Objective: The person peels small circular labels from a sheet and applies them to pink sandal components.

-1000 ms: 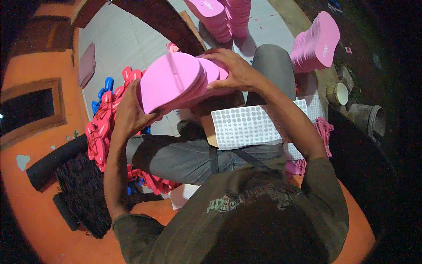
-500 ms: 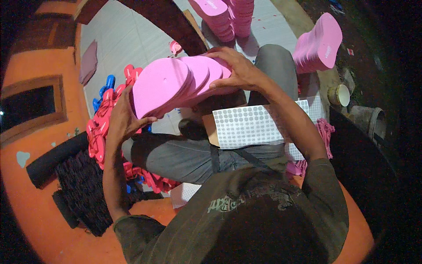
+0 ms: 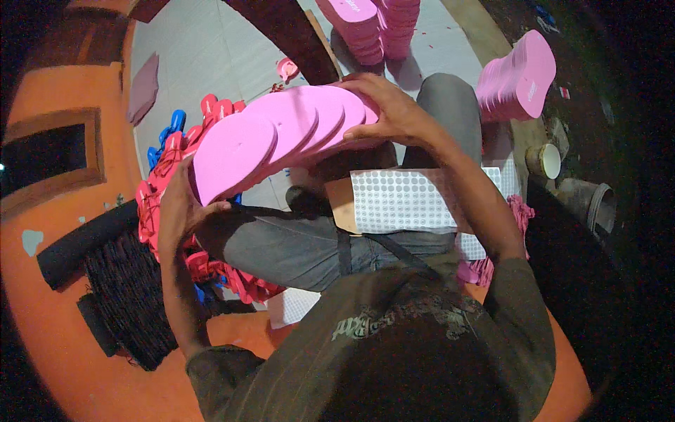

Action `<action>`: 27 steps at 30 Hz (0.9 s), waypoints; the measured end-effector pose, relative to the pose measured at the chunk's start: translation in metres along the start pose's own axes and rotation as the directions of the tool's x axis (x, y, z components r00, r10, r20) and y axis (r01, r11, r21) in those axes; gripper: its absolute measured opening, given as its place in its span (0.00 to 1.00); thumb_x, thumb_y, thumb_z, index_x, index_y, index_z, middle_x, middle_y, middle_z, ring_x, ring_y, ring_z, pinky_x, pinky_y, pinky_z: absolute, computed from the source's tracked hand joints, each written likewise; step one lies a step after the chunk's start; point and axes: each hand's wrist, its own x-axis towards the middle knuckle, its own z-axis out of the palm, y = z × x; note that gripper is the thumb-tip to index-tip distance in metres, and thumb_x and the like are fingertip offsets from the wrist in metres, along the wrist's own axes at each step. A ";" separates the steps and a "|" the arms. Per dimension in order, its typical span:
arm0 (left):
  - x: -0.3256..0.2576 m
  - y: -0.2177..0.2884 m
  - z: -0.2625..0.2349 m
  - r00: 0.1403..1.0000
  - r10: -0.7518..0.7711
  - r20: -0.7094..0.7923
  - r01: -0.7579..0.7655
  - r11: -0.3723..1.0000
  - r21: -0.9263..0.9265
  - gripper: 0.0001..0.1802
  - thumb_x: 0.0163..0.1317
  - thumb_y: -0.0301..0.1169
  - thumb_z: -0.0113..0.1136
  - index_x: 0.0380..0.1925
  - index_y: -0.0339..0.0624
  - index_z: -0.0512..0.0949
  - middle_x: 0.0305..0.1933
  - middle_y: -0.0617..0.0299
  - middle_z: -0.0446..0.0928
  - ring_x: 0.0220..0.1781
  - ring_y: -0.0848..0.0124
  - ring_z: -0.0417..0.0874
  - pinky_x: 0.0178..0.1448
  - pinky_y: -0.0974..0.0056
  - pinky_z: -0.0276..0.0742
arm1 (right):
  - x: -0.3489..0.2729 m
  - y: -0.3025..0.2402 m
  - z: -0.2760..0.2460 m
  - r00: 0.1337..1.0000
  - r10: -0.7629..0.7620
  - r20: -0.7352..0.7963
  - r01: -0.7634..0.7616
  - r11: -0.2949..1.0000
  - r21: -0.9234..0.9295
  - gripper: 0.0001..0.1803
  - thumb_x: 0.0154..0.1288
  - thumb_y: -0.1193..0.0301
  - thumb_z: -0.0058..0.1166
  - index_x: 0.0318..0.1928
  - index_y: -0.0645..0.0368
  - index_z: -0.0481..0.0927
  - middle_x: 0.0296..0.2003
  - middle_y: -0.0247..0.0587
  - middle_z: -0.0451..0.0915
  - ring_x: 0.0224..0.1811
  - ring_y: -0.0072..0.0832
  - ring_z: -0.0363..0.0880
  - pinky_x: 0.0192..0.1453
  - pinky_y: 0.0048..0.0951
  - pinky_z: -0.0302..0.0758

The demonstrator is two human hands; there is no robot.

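A fanned-out row of pink flip-flop soles [image 3: 235, 151] is held up between my two hands, above my bent leg. My left hand [image 3: 184, 207] grips the near-left end, with its thumb along the lower edge. At the far-right end my right hand [image 3: 387, 112] has its fingers over the top and its thumb against the near side. The soles overlap like steps, their broad rounded ends showing. A white sheet of grey round stickers [image 3: 401, 200] lies on my lap, partly under my right forearm, over a piece of brown cardboard [image 3: 343, 200].
Stacks of pink soles stand ahead [image 3: 362, 39] and at the right [image 3: 531, 77]. Red flip-flops [image 3: 151, 214] and blue ones [image 3: 176, 121] are heaped left. Nearby lie a bundle of black straps [image 3: 130, 302] and a black roll [image 3: 84, 246]. Pink straps [image 3: 520, 211] and a pale bucket [image 3: 545, 156] are right.
The soles have spread further apart into a longer fan. My left hand has moved left and slightly nearer with its end; my right hand keeps its grip at the other end.
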 end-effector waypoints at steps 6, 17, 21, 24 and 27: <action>-0.004 -0.019 0.005 0.999 -0.007 0.050 0.007 1.000 0.008 0.58 0.20 0.48 0.75 0.54 0.35 0.59 0.53 0.47 0.68 0.55 0.55 0.70 0.58 0.58 0.65 | 0.004 -0.003 -0.001 0.999 0.006 0.045 -0.006 1.000 -0.009 0.40 0.41 0.57 0.66 0.55 0.57 0.66 0.52 0.46 0.66 0.55 0.40 0.64 0.57 0.34 0.63; 0.001 -0.007 -0.001 0.976 0.208 -0.061 -0.207 0.978 0.033 0.61 0.17 0.44 0.76 0.57 0.33 0.57 0.55 0.45 0.66 0.57 0.53 0.66 0.63 0.58 0.58 | -0.051 -0.023 -0.079 0.964 0.263 -0.039 -0.266 0.952 -0.149 0.39 0.42 0.61 0.66 0.56 0.58 0.64 0.53 0.45 0.66 0.55 0.35 0.65 0.57 0.32 0.63; -0.025 0.001 -0.019 0.842 0.038 -0.539 -0.125 0.984 -0.125 0.51 0.22 0.37 0.76 0.52 0.32 0.62 0.50 0.47 0.69 0.54 0.54 0.69 0.62 0.57 0.59 | -0.087 -0.043 -0.089 0.781 0.624 -0.008 -0.624 0.781 0.000 0.32 0.41 0.64 0.66 0.49 0.59 0.70 0.49 0.46 0.68 0.53 0.36 0.66 0.57 0.34 0.62; -0.034 0.055 0.014 0.758 0.165 -0.631 -0.606 0.536 -0.588 0.31 0.27 0.40 0.74 0.33 0.35 0.72 0.32 0.53 0.73 0.36 0.61 0.75 0.41 0.61 0.69 | -0.119 -0.058 -0.059 0.913 0.377 -0.155 -0.404 0.786 -0.467 0.26 0.39 0.64 0.66 0.42 0.57 0.74 0.44 0.43 0.71 0.51 0.39 0.67 0.57 0.37 0.63; -0.021 0.134 0.052 0.909 0.396 -0.132 -0.368 0.613 -0.699 0.20 0.37 0.38 0.71 0.25 0.38 0.73 0.24 0.59 0.72 0.28 0.64 0.75 0.33 0.66 0.69 | -0.128 -0.075 -0.048 0.901 0.420 0.109 -0.280 0.754 -0.594 0.22 0.37 0.68 0.65 0.38 0.57 0.74 0.45 0.41 0.70 0.53 0.38 0.65 0.57 0.38 0.61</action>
